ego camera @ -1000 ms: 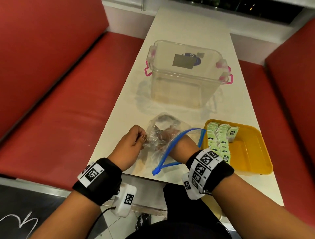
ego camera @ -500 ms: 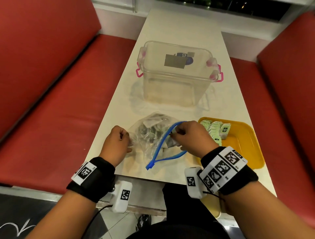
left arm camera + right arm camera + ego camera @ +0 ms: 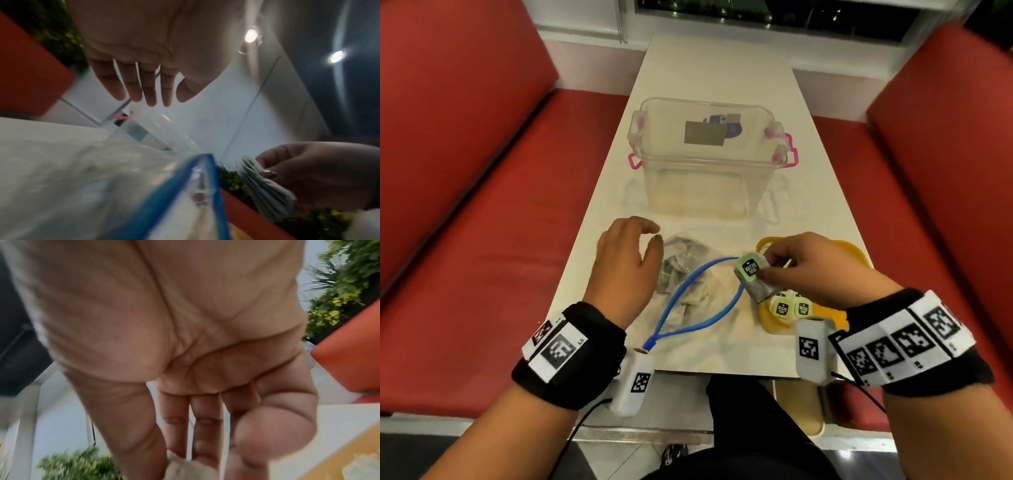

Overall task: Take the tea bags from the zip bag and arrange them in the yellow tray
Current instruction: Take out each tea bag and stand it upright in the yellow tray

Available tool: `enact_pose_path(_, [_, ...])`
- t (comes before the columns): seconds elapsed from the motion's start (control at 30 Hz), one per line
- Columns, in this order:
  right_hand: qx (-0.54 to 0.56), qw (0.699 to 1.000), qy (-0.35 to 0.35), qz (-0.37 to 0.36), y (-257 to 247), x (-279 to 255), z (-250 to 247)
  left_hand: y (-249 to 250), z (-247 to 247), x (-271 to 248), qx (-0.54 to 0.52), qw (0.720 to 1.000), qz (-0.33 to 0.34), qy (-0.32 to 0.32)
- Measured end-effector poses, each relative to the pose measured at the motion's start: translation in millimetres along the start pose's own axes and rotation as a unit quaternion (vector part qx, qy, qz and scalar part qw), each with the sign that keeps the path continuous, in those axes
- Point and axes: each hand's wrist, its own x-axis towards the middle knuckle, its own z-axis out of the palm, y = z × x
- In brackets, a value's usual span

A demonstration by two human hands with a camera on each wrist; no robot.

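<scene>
Right hand (image 3: 811, 270) pinching tea bags (image 3: 751, 274), now out of zip bag (image 3: 688, 287), long axis tilted toward lower right of frame, left hand (image 3: 625, 270) spread, released from bag.

Pretty blurry shot. The left hand (image 3: 144, 48) hangs palm-out up top, fingers straight and close together, holding nothing. Right under the camera is the zip bag (image 3: 115, 186) with its blue zip rim wide open. Off to the right, the right hand (image 3: 320, 175) pinches some tea bags (image 3: 265, 188).
</scene>
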Motion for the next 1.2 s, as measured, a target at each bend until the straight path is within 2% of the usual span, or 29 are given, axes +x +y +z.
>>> enact_pose_path(0.07, [0.099, 0.995, 0.031, -0.006, 3.9, -1.6, -4.9, 27.1, 7.7, 3.6, -0.084, 0.995, 0.038, -0.047])
enact_pose_path(0.13, [0.211, 0.976, 0.055, 0.0, 6.7, -2.0, -5.9, 47.3, 21.5, 7.2, -0.173, 0.977, 0.031, -0.123])
enact_pose_path(0.2, [0.291, 0.954, 0.07, 0.003, 7.9, -1.6, -4.9, 62.8, 37.3, 10.3, -0.276, 0.939, -0.012, -0.207])
enact_pose_path(0.27, [0.334, 0.939, 0.088, 0.0, 8.2, -0.8, -3.0, 73.9, 51.4, 12.3, -0.356, 0.894, -0.067, -0.265])
enact_pose_path(0.33, [0.352, 0.929, 0.112, 0.002, 9.2, 1.2, -0.4, 81.4, 59.7, 13.4, -0.407, 0.86, -0.109, -0.288])
enact_pose_path(0.37, [0.355, 0.926, 0.127, 0.007, 11.0, 1.8, 0.5, 83.8, 63.9, 14.7, -0.414, 0.855, -0.116, -0.291])
enact_pose_path(0.57, [0.264, 0.937, 0.224, 0.035, 30.7, 6.5, 1.4, 74.3, 79.5, 25.0, -0.339, 0.89, -0.089, -0.291])
enact_pose_path(0.77, [0.282, 0.935, 0.214, 0.014, 42.2, 7.6, -3.5, 68.5, 91.3, 30.9, -0.273, 0.903, -0.03, -0.331])
enact_pose_path(0.83, [0.316, 0.925, 0.211, 0.018, 46.9, 7.2, -4.2, 68.1, 95.9, 30.3, -0.3, 0.895, -0.046, -0.325])
enact_pose_path(0.9, [0.368, 0.908, 0.199, 0.028, 54.4, 6.8, -5.5, 68.8, 101.7, 30.0, -0.353, 0.878, -0.09, -0.311])
enact_pose_path(1.0, [0.46, 0.868, 0.184, 0.034, 65.1, 3.8, -7.3, 69.8, 109.1, 31.0, -0.393, 0.866, -0.134, -0.277])
enact_pose_path(1.1, [0.518, 0.835, 0.183, 0.035, 72.4, 0.8, -8.0, 70.8, 115.8, 32.4, -0.388, 0.874, -0.124, -0.263])
enact_pose_path(1.2, [0.52, 0.832, 0.19, 0.039, 76.8, 0.8, -7.5, 73.3, 120.5, 32.7, -0.386, 0.878, -0.101, -0.262])
